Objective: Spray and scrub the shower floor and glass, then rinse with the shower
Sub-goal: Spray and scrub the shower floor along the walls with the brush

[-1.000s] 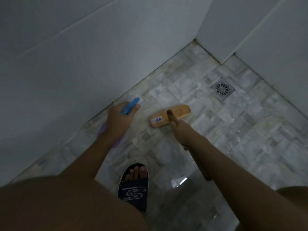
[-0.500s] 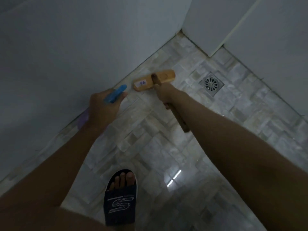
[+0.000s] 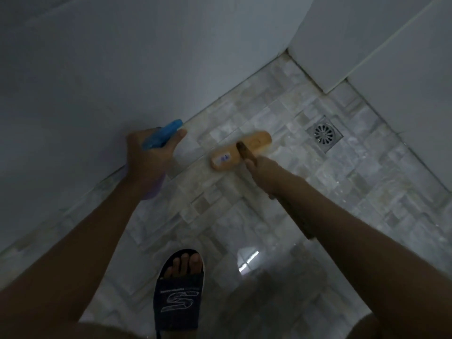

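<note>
A wooden scrub brush (image 3: 241, 150) with a small label lies head-down on the wet mosaic shower floor (image 3: 281, 231), close to the left wall. My right hand (image 3: 263, 171) is closed around its dark handle, which runs back under my forearm. My left hand (image 3: 149, 155) grips a spray bottle (image 3: 162, 137) with a blue nozzle and a purple body mostly hidden behind the hand; the nozzle points along the foot of the wall.
A square metal drain (image 3: 324, 136) sits in the floor right of the brush. Pale walls (image 3: 102, 77) close in on the left and at the back right corner. My foot in a dark slide sandal (image 3: 179, 292) stands below the hands.
The brush first moved away toward the wall and corner, then came back a little toward me. The spray bottle stays in my left hand, and the camera view shifted.
</note>
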Motion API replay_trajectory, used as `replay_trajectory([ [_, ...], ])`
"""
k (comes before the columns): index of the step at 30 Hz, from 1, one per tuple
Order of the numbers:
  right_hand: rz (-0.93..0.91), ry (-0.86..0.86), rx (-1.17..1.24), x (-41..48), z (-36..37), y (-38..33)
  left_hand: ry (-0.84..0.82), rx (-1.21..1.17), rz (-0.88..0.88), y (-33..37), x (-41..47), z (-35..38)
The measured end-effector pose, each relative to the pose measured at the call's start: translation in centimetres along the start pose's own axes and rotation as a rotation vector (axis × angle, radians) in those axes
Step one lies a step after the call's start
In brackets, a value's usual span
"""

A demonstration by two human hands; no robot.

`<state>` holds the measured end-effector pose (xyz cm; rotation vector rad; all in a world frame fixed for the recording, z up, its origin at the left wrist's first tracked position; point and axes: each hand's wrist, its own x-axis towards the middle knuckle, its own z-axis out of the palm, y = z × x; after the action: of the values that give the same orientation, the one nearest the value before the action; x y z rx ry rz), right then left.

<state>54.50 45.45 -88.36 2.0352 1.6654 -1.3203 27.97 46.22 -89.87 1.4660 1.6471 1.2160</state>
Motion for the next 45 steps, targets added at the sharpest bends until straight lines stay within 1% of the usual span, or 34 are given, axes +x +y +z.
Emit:
replay_trajectory([
  [2,-0.038,0.062,0.015,3.7,-0.9,-3.3,0.008,0.045,-0.029,-0.5,0.0,-0.1],
  [5,-0.013,0.081,0.102,7.7,-2.0,-7.2,-0.089,0.068,-0.086,-1.6,-0.6,-2.0],
  [7,-0.002,0.063,0.096,8.0,-2.2,-7.4,-0.156,0.113,-0.122,-2.1,-1.0,-3.5],
  [9,-0.041,0.058,0.084,5.8,-1.5,-6.0,-0.169,0.141,-0.145,-2.5,-1.6,-4.7],
  [11,-0.052,0.022,0.077,2.4,0.5,-3.8,-0.124,0.125,-0.142,-3.0,-2.3,-5.5],
  [14,0.027,-0.056,0.022,-3.7,3.7,0.0,-0.106,0.080,-0.120,-2.7,-3.4,-5.5],
  [16,0.075,-0.092,-0.004,-5.7,5.4,0.9,-0.085,0.094,-0.084,-2.8,-4.0,-5.3],
  [18,0.069,-0.064,0.032,-5.0,5.8,-0.7,-0.031,0.136,-0.043,-3.0,-4.3,-5.1],
  [21,-0.082,0.017,0.053,-0.1,6.3,-5.6,0.000,0.198,0.059,-2.7,-4.8,-5.4],
  [23,-0.127,0.030,0.073,3.3,6.3,-9.4,-0.005,0.212,0.107,-2.7,-5.3,-5.7],
  [25,-0.128,0.019,0.071,4.9,5.8,-11.7,-0.003,0.186,0.093,-2.6,-5.4,-6.0],
  [27,-0.130,0.005,0.014,3.4,5.3,-12.1,0.032,0.138,0.061,-2.9,-5.3,-7.0],
  [29,-0.134,-0.019,0.014,0.6,5.5,-9.3,0.047,0.111,0.023,-3.3,-5.3,-7.2],
  [31,-0.078,-0.069,-0.021,-2.9,6.4,-5.1,0.047,0.092,0.011,-3.3,-5.2,-7.4],
  [33,-0.011,-0.110,-0.083,-5.8,7.5,-1.2,0.038,0.122,0.032,-3.0,-5.3,-7.5],
  [35,0.015,-0.095,-0.125,-6.4,8.1,-0.1,0.051,0.137,0.055,-3.0,-5.7,-7.7],
  [38,-0.027,-0.069,-0.099,-4.4,7.8,-4.2,0.072,0.093,0.022,-3.1,-6.3,-8.0],
  [42,-0.128,-0.025,0.010,0.6,7.4,-11.6,0.078,0.136,0.059,-2.5,-6.0,-8.3],
  [45,-0.116,-0.021,0.026,2.1,7.3,-13.1,0.071,0.143,0.033,-3.4,-5.5,-8.6],
])
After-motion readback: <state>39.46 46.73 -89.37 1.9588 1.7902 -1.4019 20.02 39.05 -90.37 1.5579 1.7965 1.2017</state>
